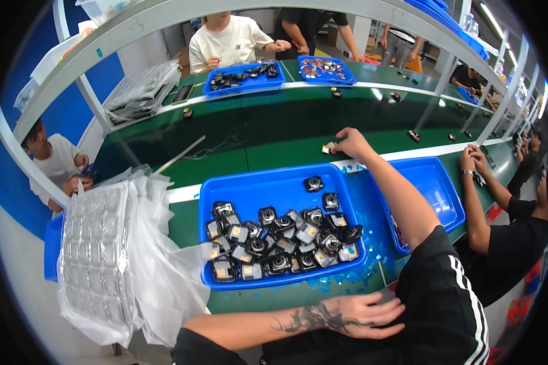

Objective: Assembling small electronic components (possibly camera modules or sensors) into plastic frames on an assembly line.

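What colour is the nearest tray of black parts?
The tray is blue, best seen in the head view.

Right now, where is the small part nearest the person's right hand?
In the head view, the small part is right of centre, just left of the right hand, beyond the blue tray of black modules.

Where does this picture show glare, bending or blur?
In the head view, bright glare patches show on the green belt and in the smaller blue tray at right; the gray overhead beam bows into an arc near the blackened rim; the left hand looks slightly smeared, perhaps from motion, while the black parts look fairly sharp.
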`<move>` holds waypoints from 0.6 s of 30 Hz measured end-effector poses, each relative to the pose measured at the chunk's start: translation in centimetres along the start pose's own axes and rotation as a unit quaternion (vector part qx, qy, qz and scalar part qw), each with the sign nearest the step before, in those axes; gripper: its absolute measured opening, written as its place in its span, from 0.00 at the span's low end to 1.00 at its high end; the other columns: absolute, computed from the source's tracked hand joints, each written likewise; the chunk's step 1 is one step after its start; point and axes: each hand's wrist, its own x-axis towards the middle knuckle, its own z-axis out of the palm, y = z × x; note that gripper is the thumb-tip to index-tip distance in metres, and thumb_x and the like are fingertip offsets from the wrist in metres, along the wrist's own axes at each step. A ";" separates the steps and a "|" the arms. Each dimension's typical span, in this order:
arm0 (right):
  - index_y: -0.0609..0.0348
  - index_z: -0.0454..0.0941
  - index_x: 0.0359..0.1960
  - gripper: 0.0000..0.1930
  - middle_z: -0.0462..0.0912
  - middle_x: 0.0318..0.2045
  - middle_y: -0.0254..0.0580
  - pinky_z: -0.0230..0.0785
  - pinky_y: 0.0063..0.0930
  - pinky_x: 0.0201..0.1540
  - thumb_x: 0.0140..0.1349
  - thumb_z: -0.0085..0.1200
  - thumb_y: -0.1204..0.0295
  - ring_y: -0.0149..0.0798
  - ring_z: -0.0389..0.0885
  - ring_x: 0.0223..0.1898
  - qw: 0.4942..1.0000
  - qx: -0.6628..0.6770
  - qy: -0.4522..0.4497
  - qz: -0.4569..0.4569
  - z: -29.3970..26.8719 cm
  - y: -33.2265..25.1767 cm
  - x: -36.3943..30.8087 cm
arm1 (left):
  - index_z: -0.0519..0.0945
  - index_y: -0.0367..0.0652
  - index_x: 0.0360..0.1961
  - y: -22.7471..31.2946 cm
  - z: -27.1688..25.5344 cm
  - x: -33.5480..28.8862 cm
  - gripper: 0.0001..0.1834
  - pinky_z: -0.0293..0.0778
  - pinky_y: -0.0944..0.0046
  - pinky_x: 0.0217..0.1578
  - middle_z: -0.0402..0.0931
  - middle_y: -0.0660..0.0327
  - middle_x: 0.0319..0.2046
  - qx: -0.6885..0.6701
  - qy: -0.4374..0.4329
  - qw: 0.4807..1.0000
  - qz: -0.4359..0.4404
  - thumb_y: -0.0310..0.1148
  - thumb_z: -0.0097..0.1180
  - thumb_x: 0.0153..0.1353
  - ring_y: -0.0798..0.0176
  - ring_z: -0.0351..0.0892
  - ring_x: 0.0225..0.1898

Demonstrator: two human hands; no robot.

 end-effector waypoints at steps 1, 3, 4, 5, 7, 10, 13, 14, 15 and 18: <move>0.60 0.78 0.48 0.27 0.82 0.43 0.50 0.73 0.35 0.49 0.43 0.73 0.70 0.46 0.81 0.48 0.999 0.034 0.004 0.001 -0.2 1.1 0.6 | 0.71 0.42 0.58 0.5 0.4 0.1 0.22 0.75 0.61 0.48 0.74 0.46 0.55 -0.036 -0.011 0.999 -0.011 0.31 0.48 0.62 0.54 0.76 0.55; 0.62 0.77 0.49 0.25 0.82 0.38 0.48 0.72 0.32 0.43 0.47 0.69 0.73 0.39 0.81 0.41 0.999 0.028 0.017 -0.011 -0.4 0.6 -0.1 | 0.70 0.42 0.59 1.0 0.6 0.1 0.22 0.75 0.61 0.49 0.74 0.46 0.56 -0.069 -0.018 0.997 -0.038 0.31 0.47 0.62 0.54 0.76 0.55; 0.64 0.75 0.51 0.23 0.83 0.32 0.45 0.71 0.29 0.37 0.51 0.65 0.76 0.33 0.81 0.33 0.999 0.023 0.034 -0.021 -0.7 0.5 -0.5 | 0.70 0.42 0.59 0.8 0.7 -0.1 0.23 0.74 0.61 0.50 0.74 0.47 0.56 -0.062 -0.030 0.997 -0.047 0.32 0.47 0.62 0.54 0.74 0.57; 0.62 0.77 0.49 0.20 0.83 0.31 0.44 0.72 0.31 0.35 0.53 0.64 0.75 0.34 0.81 0.31 0.996 0.045 0.073 -0.005 -1.5 1.0 -0.9 | 0.70 0.42 0.60 0.6 0.8 0.0 0.23 0.73 0.61 0.51 0.74 0.47 0.56 -0.060 -0.040 0.996 -0.048 0.32 0.46 0.63 0.54 0.73 0.58; 0.61 0.79 0.47 0.18 0.82 0.36 0.47 0.73 0.32 0.41 0.53 0.64 0.72 0.41 0.82 0.37 0.994 0.019 0.076 -0.074 -2.2 -2.5 -3.5 | 0.70 0.42 0.60 0.3 0.4 -0.3 0.23 0.73 0.61 0.51 0.74 0.48 0.56 -0.037 -0.042 0.996 -0.063 0.32 0.46 0.63 0.55 0.72 0.59; 0.60 0.81 0.43 0.15 0.82 0.39 0.52 0.74 0.36 0.47 0.56 0.61 0.68 0.49 0.82 0.42 0.973 -0.027 -0.041 -0.227 -2.7 -6.6 -9.5 | 0.70 0.42 0.59 0.1 0.0 -0.1 0.23 0.74 0.62 0.50 0.74 0.49 0.56 -0.045 -0.036 0.996 -0.070 0.30 0.50 0.61 0.56 0.73 0.58; 0.60 0.80 0.41 0.16 0.79 0.43 0.51 0.74 0.41 0.48 0.54 0.64 0.65 0.53 0.81 0.44 0.930 -0.152 -0.109 -0.317 -0.6 -7.6 -12.7 | 0.75 0.43 0.55 -0.5 0.1 0.0 0.24 0.79 0.62 0.46 0.75 0.51 0.54 -0.042 0.020 0.993 -0.105 0.23 0.58 0.54 0.55 0.76 0.55; 0.62 0.80 0.40 0.17 0.78 0.44 0.52 0.74 0.43 0.48 0.53 0.66 0.64 0.55 0.80 0.45 0.930 -0.193 -0.122 -0.288 -0.1 -8.1 -13.3 | 0.76 0.42 0.54 -0.7 -0.5 0.3 0.22 0.80 0.60 0.47 0.75 0.51 0.53 -0.094 0.042 0.983 -0.151 0.21 0.56 0.55 0.53 0.77 0.53; 0.59 0.79 0.44 0.19 0.77 0.44 0.51 0.74 0.44 0.49 0.53 0.66 0.65 0.55 0.80 0.46 0.931 -0.203 -0.123 -0.279 0.1 -7.9 -13.2 | 0.77 0.41 0.52 -1.3 -1.5 1.1 0.23 0.80 0.59 0.46 0.76 0.50 0.51 -0.093 0.075 0.975 -0.188 0.20 0.58 0.52 0.51 0.78 0.51; 0.58 0.77 0.46 0.20 0.75 0.44 0.51 0.73 0.44 0.49 0.52 0.67 0.66 0.55 0.78 0.47 0.933 -0.184 -0.140 -0.276 0.8 -7.4 -12.5 | 0.68 0.35 0.58 -1.6 -3.4 1.7 0.33 0.74 0.57 0.48 0.72 0.46 0.53 -0.034 0.164 0.899 -0.404 0.23 0.61 0.46 0.51 0.75 0.52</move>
